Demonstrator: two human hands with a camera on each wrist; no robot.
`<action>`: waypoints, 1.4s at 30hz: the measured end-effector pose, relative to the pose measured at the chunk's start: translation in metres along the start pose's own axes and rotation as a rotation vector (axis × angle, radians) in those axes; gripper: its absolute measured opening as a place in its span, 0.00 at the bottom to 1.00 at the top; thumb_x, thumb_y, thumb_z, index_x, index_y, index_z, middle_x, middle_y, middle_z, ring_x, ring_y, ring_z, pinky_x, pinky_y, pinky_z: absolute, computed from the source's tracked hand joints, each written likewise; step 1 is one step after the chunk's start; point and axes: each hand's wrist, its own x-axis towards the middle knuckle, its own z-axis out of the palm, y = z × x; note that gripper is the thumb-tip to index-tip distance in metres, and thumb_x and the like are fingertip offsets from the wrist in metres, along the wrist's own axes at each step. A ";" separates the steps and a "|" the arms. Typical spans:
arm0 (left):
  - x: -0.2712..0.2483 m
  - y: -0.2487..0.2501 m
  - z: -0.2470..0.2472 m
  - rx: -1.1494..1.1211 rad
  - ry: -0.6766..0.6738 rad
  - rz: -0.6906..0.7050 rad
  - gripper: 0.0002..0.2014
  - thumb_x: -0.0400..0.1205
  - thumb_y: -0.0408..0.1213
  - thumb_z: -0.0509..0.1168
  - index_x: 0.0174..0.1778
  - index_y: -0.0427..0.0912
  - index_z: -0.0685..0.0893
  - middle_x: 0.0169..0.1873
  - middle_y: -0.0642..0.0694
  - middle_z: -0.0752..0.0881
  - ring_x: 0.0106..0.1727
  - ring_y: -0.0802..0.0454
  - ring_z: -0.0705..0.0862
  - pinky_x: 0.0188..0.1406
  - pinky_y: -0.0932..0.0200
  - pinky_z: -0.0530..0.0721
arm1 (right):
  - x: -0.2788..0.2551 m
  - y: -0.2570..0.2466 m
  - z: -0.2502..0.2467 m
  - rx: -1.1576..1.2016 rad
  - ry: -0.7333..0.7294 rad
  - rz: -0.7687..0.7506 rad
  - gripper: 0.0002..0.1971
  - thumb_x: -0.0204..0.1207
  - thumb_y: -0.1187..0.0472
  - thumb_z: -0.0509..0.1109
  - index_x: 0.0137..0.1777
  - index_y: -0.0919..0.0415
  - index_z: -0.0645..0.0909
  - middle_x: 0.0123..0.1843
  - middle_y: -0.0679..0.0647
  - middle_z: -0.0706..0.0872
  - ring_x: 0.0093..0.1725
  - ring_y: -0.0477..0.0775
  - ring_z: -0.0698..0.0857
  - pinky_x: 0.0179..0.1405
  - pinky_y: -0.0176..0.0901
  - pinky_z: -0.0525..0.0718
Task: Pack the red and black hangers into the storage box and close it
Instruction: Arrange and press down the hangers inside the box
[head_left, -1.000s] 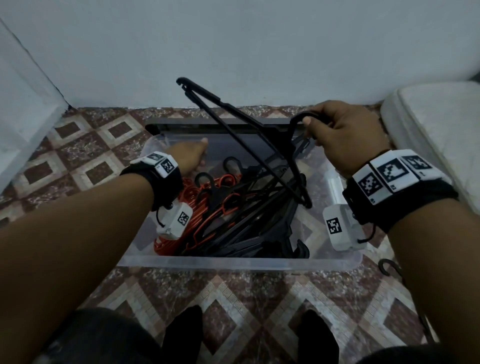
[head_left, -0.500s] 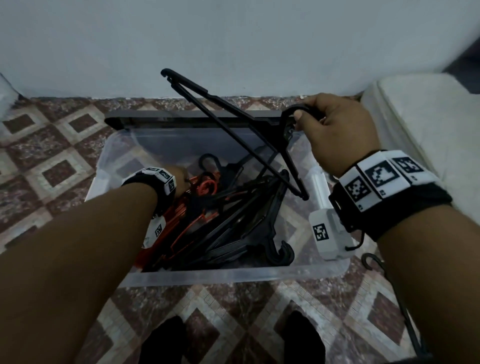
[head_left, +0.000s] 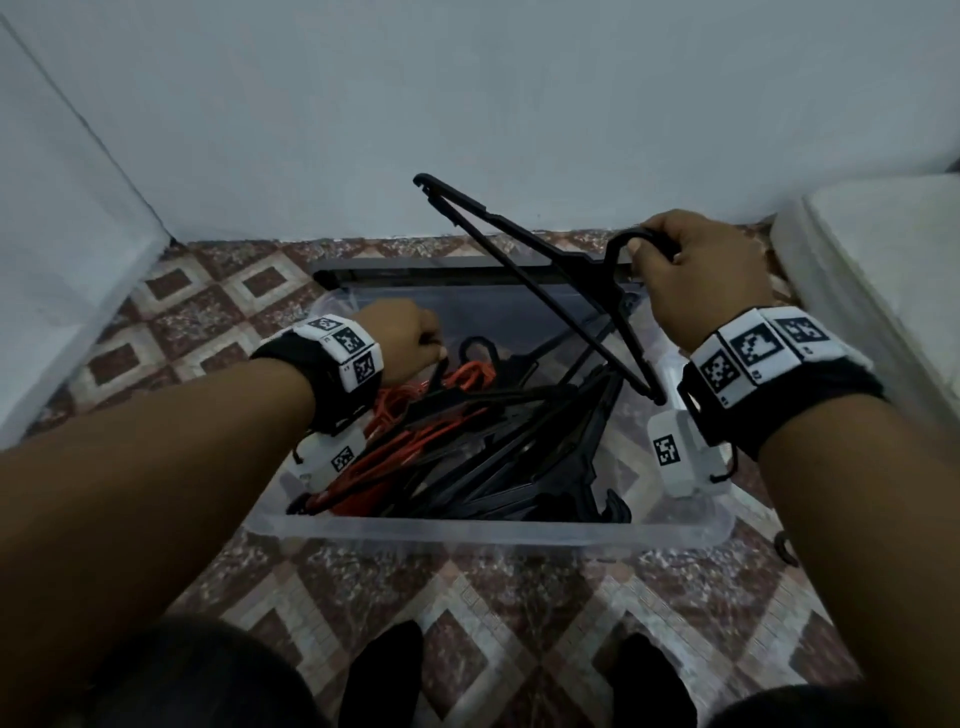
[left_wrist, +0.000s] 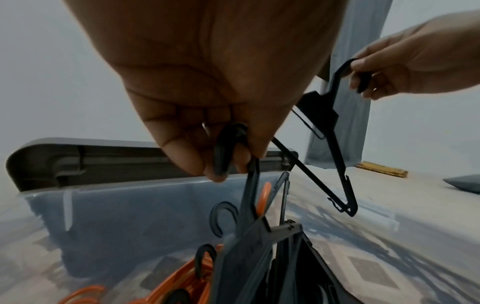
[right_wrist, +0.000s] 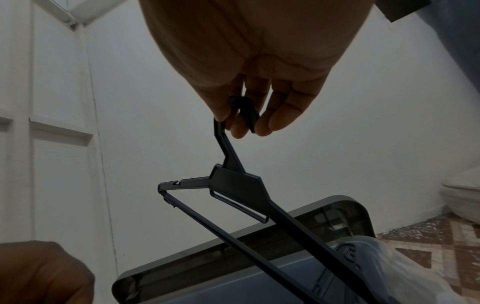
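At the right of the head view, the right hand (head_left: 691, 280) curls round the hook of a lifted black hanger (head_left: 545, 275), tilted above the clear storage box (head_left: 467, 530) at the frame's centre. The left hand (head_left: 410, 343) – left of centre – pinches the hook of another black hanger (left_wrist: 249, 205) in the heap of black and red hangers (head_left: 415, 447) inside the box. The dark lid (head_left: 415, 270) stands behind the box, on the tiled floor (head_left: 493, 613).
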 end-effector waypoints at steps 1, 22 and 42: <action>-0.004 0.002 0.000 -0.014 0.026 -0.014 0.12 0.86 0.46 0.62 0.55 0.43 0.86 0.51 0.43 0.87 0.52 0.40 0.84 0.44 0.59 0.70 | -0.001 -0.001 -0.001 0.003 -0.002 -0.005 0.10 0.82 0.52 0.66 0.56 0.52 0.87 0.49 0.52 0.90 0.42 0.46 0.79 0.44 0.34 0.71; -0.001 -0.002 0.014 -0.029 0.014 -0.167 0.06 0.87 0.40 0.60 0.47 0.44 0.79 0.48 0.38 0.88 0.44 0.40 0.81 0.41 0.55 0.75 | -0.005 0.002 -0.015 0.045 0.037 0.033 0.12 0.82 0.52 0.65 0.58 0.53 0.86 0.50 0.52 0.90 0.45 0.52 0.85 0.41 0.43 0.82; -0.005 -0.003 0.012 -0.143 0.033 -0.227 0.06 0.87 0.40 0.60 0.45 0.45 0.75 0.47 0.39 0.88 0.47 0.38 0.84 0.47 0.49 0.82 | -0.004 0.006 -0.014 0.057 0.074 0.036 0.11 0.82 0.51 0.66 0.58 0.52 0.86 0.50 0.51 0.91 0.48 0.51 0.87 0.45 0.36 0.77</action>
